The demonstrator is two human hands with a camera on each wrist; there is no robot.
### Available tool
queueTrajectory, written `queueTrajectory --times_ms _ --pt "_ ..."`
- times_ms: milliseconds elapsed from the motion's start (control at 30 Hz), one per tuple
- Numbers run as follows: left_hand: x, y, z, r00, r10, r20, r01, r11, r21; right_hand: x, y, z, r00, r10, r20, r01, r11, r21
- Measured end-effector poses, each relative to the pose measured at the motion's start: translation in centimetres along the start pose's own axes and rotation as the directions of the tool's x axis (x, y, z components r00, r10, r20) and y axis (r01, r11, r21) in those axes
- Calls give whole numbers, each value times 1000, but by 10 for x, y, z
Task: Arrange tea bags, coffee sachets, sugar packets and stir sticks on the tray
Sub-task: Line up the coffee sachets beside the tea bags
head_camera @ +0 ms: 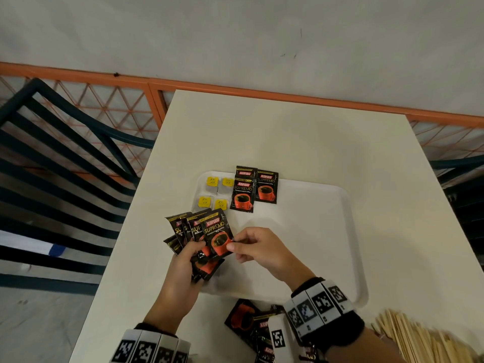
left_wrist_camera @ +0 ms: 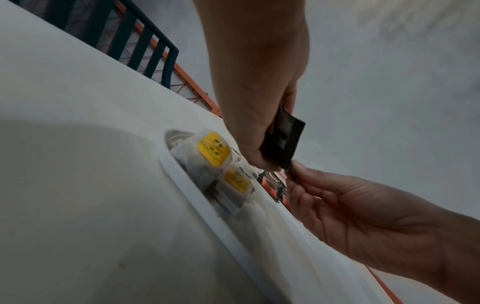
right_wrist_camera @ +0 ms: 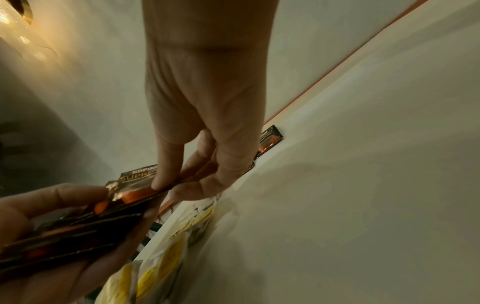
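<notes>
the right wrist band (head_camera: 318, 307) is covering part of the loose coffee sachets (head_camera: 245, 319) lying just below the tray (head_camera: 358, 258), so no telling how many. the stir sticks (head_camera: 419, 341), right of those sachets, are blurring and running off the frame edge. sachets fanned in the left hand (head_camera: 183, 271) are overlapping, count unclear.

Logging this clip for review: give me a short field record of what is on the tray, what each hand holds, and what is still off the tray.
tray: white, on white table
tea bags: four, tray's far left corner
coffee sachets on tray: three, overlapping, beside tea bags
left hand: grips fan of sachets
right hand: pinches front sachet of fan
off tray: more sachets, stir sticks, near edge
sugar packets: none seen
</notes>
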State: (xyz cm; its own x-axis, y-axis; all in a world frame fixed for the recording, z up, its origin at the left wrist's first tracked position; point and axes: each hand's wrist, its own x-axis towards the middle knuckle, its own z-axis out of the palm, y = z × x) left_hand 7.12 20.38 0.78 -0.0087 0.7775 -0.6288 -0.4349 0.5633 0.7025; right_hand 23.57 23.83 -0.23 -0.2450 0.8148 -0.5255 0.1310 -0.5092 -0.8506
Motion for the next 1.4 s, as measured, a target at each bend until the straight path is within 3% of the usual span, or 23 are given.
queueTrajectory --times_ms 100,167,300,400,767,1033,1100,1133,1200,1267,1333,1400 --pt "0 4 2 999 -10 -30 10 1000 -4 0 -2 -11 1000 -13 -26 16 995 103" --pt "0 5 3 999 -1 -35 1 1000 -18 2 -3 -21 991 1 -133 24 982 185" --pt "-3 3 3 999 11 -47 -12 999 -34 16 2 -44 881 66 -468 -13 993 117" --pt "-4 0 3 999 15 -47 -16 1000 -8 24 4 -57 813 75 -577 -80 997 17" --pt "-7 0 7 1000 11 -27 -10 1000 23 42 -2 -54 734 -25 -679 -172 960 -221" --pt "-7 -3 10 1000 18 -4 -18 1000 2 42 2 -52 664 -74 -744 -102 977 -188" --pt "-7 -4 11 1000 25 -1 -25 1000 6 35 1 -45 689 -126 -714 -79 966 -247" --pt "-6 -5 10 1000 25 -4 -25 1000 6 30 0 -40 725 -156 -671 -62 956 -288" --pt "-4 -6 10 1000 23 -7 -23 1000 11 19 -2 -27 838 -186 -513 -6 937 -349" --pt "-3 -7 10 999 34 4 -34 999 27 7 -6 -15 950 -132 -283 32 943 -332" --pt "-4 -6 10 998 59 20 -60 997 48 -2 -7 -6 993 -66 -100 39 966 -255" --pt "-5 -5 9 996 85 33 -87 994 67 -5 -6 -2 998 -57 -34 50 979 -199"
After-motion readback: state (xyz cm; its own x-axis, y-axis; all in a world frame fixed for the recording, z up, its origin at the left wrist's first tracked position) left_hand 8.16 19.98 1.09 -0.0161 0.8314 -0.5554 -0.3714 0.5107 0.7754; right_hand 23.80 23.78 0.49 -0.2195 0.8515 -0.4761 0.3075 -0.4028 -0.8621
